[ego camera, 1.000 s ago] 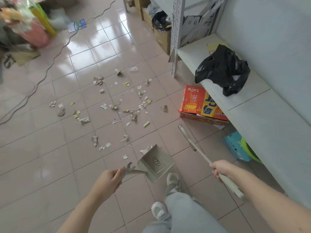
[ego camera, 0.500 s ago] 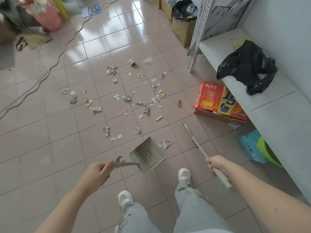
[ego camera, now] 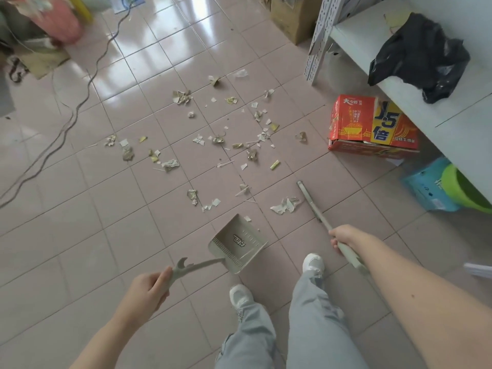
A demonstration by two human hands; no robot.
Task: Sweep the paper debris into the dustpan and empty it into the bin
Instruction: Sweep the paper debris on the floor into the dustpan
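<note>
Torn paper debris (ego camera: pixel 218 139) lies scattered over the pink floor tiles ahead of me. My left hand (ego camera: pixel 149 291) grips the long handle of a beige dustpan (ego camera: pixel 238 243), whose empty pan hangs just above the floor near my feet. My right hand (ego camera: pixel 343 237) grips a pale green broom handle (ego camera: pixel 312 203) that points forward and left, its far end beside a crumpled paper scrap (ego camera: pixel 285 205). The broom's bristles are out of view behind me. No bin is clearly identifiable.
A red and yellow carton (ego camera: pixel 370 126) sits on the floor at right, under a white shelf (ego camera: pixel 399 94) holding a black plastic bag (ego camera: pixel 420 54). A green tub (ego camera: pixel 463 187) and blue box (ego camera: pixel 426 185) sit below. Cables (ego camera: pixel 72 110) run along the left.
I have stepped back a little; both feet and legs now show. The dustpan has shifted slightly back from the debris, and the crumpled scrap now lies clear beside the broom handle.
</note>
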